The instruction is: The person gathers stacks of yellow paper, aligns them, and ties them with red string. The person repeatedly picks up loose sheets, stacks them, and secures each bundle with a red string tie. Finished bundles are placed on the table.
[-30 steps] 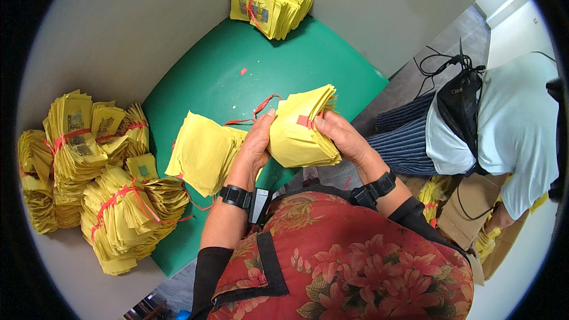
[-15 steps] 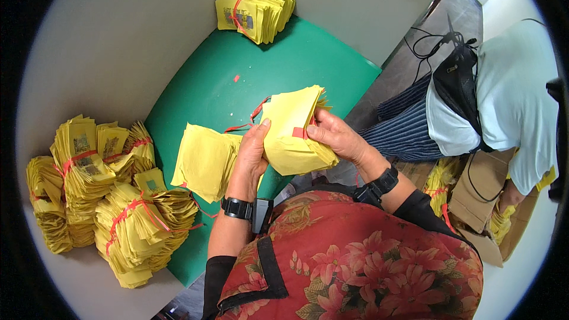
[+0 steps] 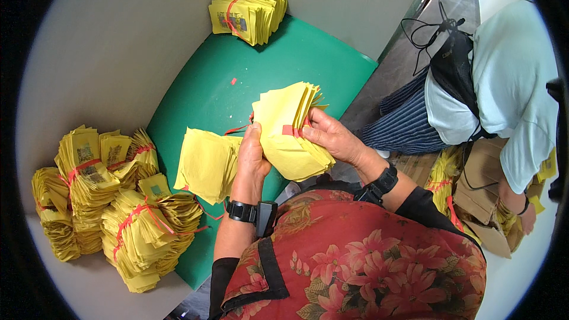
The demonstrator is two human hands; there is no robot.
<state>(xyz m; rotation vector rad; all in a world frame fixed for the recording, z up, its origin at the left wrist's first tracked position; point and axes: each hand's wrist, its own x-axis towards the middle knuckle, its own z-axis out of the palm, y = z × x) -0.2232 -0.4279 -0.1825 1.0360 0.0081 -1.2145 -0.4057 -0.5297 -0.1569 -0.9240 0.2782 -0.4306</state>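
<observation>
Two hands grip one stack of yellow envelopes (image 3: 290, 130) above the green mat (image 3: 284, 65), held more upright than before. Your right hand (image 3: 332, 136) clamps its red band (image 3: 288, 131); your left hand (image 3: 252, 157) stays closed on its edge.

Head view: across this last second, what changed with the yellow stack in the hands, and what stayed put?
Both hands, left and right, kept hold of the stack of yellow envelopes and tipped it more upright, edges fanned upward. The loose pile on the green mat and the tied bundles stayed put.
</observation>
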